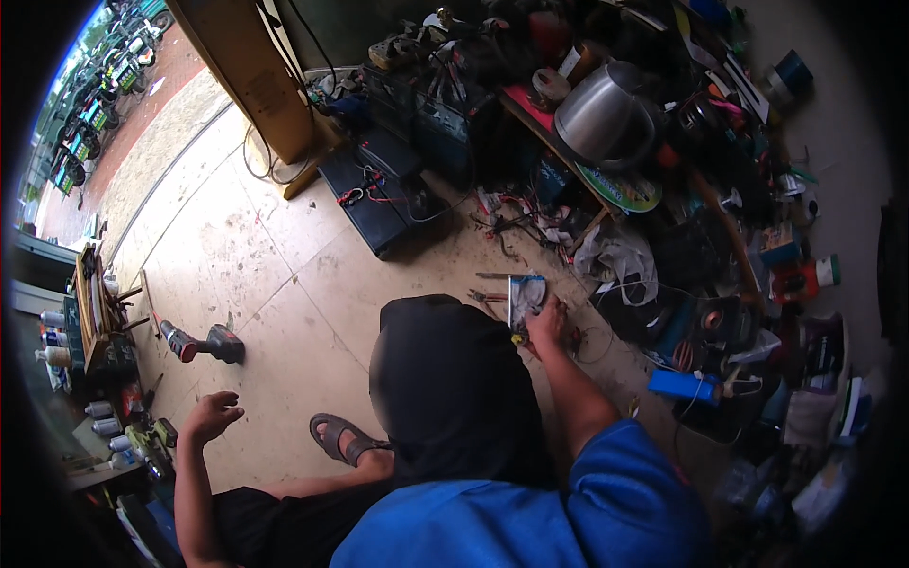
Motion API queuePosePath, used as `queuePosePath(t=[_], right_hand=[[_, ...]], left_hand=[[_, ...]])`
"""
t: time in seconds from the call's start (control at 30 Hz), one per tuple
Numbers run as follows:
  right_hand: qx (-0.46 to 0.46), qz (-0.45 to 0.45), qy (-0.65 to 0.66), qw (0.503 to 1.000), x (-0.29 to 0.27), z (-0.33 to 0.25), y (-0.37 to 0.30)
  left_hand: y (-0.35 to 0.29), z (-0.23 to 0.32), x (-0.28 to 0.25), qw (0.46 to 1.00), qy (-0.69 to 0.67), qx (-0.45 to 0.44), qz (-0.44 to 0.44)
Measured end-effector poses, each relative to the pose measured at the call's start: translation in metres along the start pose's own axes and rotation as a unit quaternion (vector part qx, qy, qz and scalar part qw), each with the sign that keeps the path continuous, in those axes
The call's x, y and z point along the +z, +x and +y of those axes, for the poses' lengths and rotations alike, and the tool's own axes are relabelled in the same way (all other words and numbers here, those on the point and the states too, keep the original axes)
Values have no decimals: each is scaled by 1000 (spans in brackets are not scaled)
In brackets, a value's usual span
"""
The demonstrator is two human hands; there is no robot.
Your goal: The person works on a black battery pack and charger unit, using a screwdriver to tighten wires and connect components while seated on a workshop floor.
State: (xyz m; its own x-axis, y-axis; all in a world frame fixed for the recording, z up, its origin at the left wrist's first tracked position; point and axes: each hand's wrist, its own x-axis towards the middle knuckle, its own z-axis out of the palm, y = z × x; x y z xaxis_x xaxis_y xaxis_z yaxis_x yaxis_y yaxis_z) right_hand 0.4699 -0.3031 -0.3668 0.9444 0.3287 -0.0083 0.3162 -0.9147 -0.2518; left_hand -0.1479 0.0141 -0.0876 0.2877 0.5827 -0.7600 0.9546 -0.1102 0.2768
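Note:
My right hand (547,325) reaches down to a small open box (514,301) with a pale metal edge on the floor. Its fingers are bent together at the box's right side, and what they pinch, if anything, is hidden. A small yellow piece (518,338) lies by the box's near corner. Beyond the box are thin pointed hand tools (488,296). My left hand (218,415) hangs in the air at the left, fingers loosely apart and holding nothing. Nearest to it, a red and black cordless drill (204,344) lies on the tiles.
A black battery case (379,204) with red wires stands ahead, beside a yellow post (260,85). Rightward is a cluttered heap with a metal kettle (606,114), plastic bags (615,256) and a blue pack (684,385). Spray cans (55,336) line the left. My sandalled foot (346,440) is between my hands.

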Motion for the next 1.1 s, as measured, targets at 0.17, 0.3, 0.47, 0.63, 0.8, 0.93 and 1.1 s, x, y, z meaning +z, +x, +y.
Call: queuePosePath(t=[0.17,0.3,0.47,0.63,0.8,0.93,1.1], right_hand=[[-23,-73,121,990,-1,25,20],[-9,37,348,937,-19,28,38],[177,-146,641,732,-87,13,56],[103,-177,789,580,-119,-22,57],[76,-348,699,620,-95,-30,51],[21,-459,538,707,-81,-55,42],[-51,34,287,956,-82,-62,99]], left_hand=[[14,-13,2,999,-46,14,11],[17,-11,-1,998,-30,40,31],[2,10,-2,1000,-13,12,19],[-6,29,-6,999,-11,30,22],[-11,51,-11,998,-29,42,30],[-17,40,-9,998,-10,40,43],[-21,20,-6,999,-21,23,36]])
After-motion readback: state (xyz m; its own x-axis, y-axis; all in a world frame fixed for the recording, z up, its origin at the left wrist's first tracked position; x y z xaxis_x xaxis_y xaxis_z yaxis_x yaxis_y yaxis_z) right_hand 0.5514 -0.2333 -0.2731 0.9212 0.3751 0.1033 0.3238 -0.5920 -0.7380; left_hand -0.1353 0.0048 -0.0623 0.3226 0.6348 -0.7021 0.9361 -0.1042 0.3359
